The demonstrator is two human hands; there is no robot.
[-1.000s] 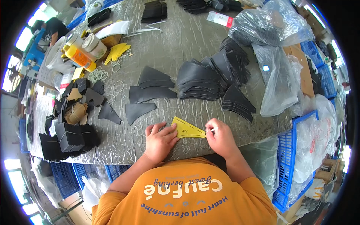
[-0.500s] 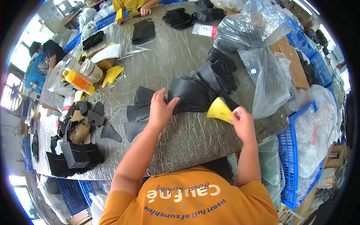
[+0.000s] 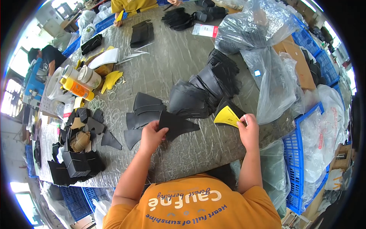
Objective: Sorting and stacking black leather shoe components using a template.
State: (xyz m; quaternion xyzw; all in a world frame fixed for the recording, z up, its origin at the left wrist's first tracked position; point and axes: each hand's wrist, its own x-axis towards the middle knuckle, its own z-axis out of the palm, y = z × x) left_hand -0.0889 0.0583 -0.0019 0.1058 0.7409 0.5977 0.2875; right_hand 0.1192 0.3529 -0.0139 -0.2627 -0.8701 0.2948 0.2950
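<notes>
My left hand (image 3: 152, 136) pinches one end of a black curved cut piece (image 3: 176, 125), which looks like leather or synthetic sheet. My right hand (image 3: 248, 129) grips the narrow end of a yellow card template (image 3: 227, 115) lying over a black piece (image 3: 231, 106); whether the fingers also hold that piece is unclear. Between and beyond my hands a fanned stack of black pieces (image 3: 188, 98) runs toward the far right, into a ribbed-looking pile (image 3: 224, 72). Several overlapping black pieces (image 3: 146, 104) lie just beyond my left hand.
On the left sit an orange bottle (image 3: 77, 88), a white jar (image 3: 89, 77), rubber bands (image 3: 97, 104) and a heap of black scraps (image 3: 78, 162). Clear plastic bags (image 3: 272, 84) and a blue crate (image 3: 295, 160) are at the right. Across the table another person's hand (image 3: 118, 23) shows.
My left hand has left the stack and come nearer, now holding a black piece. The yellow template has turned and shifted slightly in my right hand. The person opposite has moved a hand right.
</notes>
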